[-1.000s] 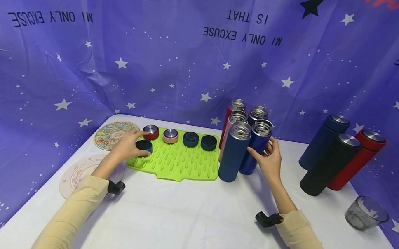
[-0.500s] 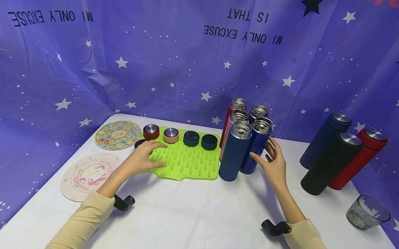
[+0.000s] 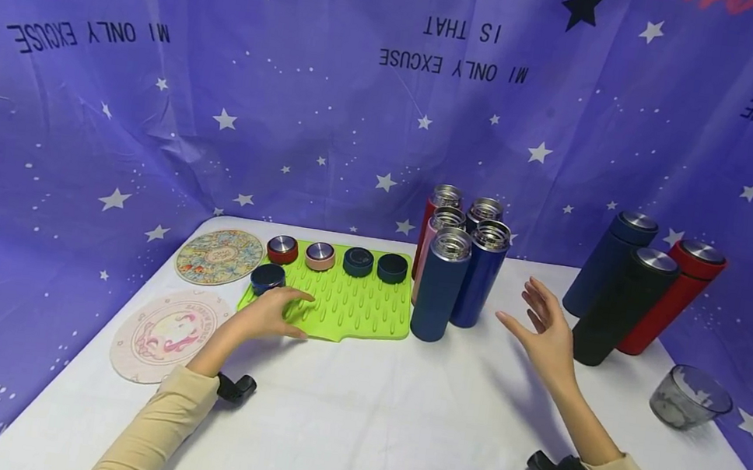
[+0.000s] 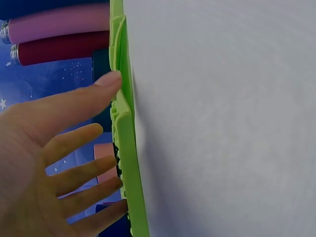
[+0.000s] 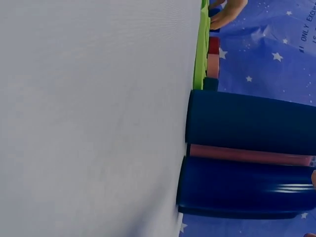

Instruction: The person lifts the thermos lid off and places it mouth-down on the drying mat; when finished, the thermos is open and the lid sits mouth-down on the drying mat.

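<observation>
My left hand (image 3: 266, 314) is over the front left of the green ridged mat (image 3: 357, 303), thumb and fingers spread and holding nothing. Just behind it a shiny blue lid (image 3: 268, 277) sits on the mat. Along the back edge stand a red lid (image 3: 282, 251), a pink lid (image 3: 319, 258) and two dark lids (image 3: 357, 262). My right hand (image 3: 549, 342) hovers with parted fingers, apart from the shiny blue bottle (image 3: 479, 279) on its left. That bottle is upright and lidless, grouped with a matte blue bottle (image 3: 440, 290), a pink bottle (image 5: 252, 155) and others.
Capped bottles in blue (image 3: 600, 274), black (image 3: 621, 312) and red (image 3: 674, 303) stand at the right. A glass cup (image 3: 689, 399) is in front of them. Two round mats lie at the left, one patterned (image 3: 219, 256), one pink and white (image 3: 170, 335).
My left hand has let go of the shiny blue lid and shifted forward off it. My right hand has left the shiny blue bottle and moved right.
</observation>
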Demonstrator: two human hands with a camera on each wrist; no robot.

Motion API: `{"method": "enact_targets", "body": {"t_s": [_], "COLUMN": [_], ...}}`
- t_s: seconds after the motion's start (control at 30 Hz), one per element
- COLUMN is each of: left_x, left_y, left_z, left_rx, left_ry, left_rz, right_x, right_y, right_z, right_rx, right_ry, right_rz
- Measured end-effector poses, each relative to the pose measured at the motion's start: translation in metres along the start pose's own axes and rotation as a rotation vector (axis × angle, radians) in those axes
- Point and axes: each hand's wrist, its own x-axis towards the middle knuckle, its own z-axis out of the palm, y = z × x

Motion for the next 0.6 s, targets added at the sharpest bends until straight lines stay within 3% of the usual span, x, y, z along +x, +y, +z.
{"method": "enact_targets", "body": {"t_s": [0.17,0.33,0.6], "left_x": [-0.001,0.0,0.001], "left_y": [-0.003,-0.003,-0.003], "left_z": [0.001,0.0,0.0], "left_rx": [-0.001,0.011,0.006], "left_ry": [-0.019,-0.023,-0.034], "left_rz": [-0.012,-0.019,-0.02], "right_x": [-0.009,-0.016,-0.017], "right_y": [-0.004,-0.004,0.027], "right_z": [-0.017,-0.037,-0.078], "right_rx": [-0.055,-0.039,-0.145], "right_ry": [0.057,0.144,0.35], "right_rz": [-0.027,-0.016,-0.058]}}
